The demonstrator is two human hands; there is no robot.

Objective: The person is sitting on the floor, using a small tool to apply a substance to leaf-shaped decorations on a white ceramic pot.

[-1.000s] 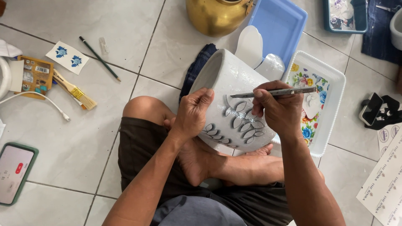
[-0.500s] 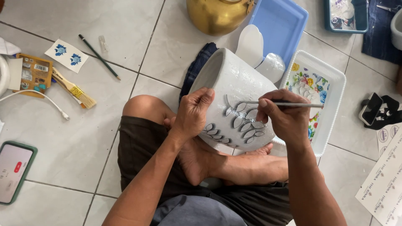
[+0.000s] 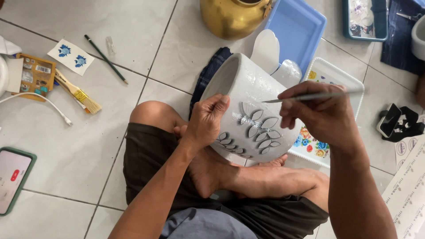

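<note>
- A white pot point(image 3: 248, 88) with grey leaf shapes on its side is propped tilted on the crossed legs and feet, mouth turned toward the far-left, above the tiled floor point(image 3: 66, 146).
- The pot's wall is gripped by the left hand point(image 3: 206, 121): the thumb is laid over the rim edge, the fingers are curled close together against the outside, right by the lower leaves.
- A thin metal blade tool point(image 3: 310, 96) is pinched by the right hand point(image 3: 321, 113) between thumb and fingertips, the rest of the fingers tucked in; it's held about level, with the tip touching or just off the pot near the top leaves, can't be told which.
- Behind the pot, a gold kettle point(image 3: 232, 15) and a blue tray point(image 3: 296, 28) are seen at the far side of the floor.
- A white tray with flower decals point(image 3: 341, 82) is partly hidden under the right hand.
- Over by the floor's left side: a paintbrush point(image 3: 79, 94), a pencil point(image 3: 105, 53), a small sheet with blue flower decals point(image 3: 71, 56).
- A phone point(image 3: 13, 179) is lying at the near-left edge of view.
</note>
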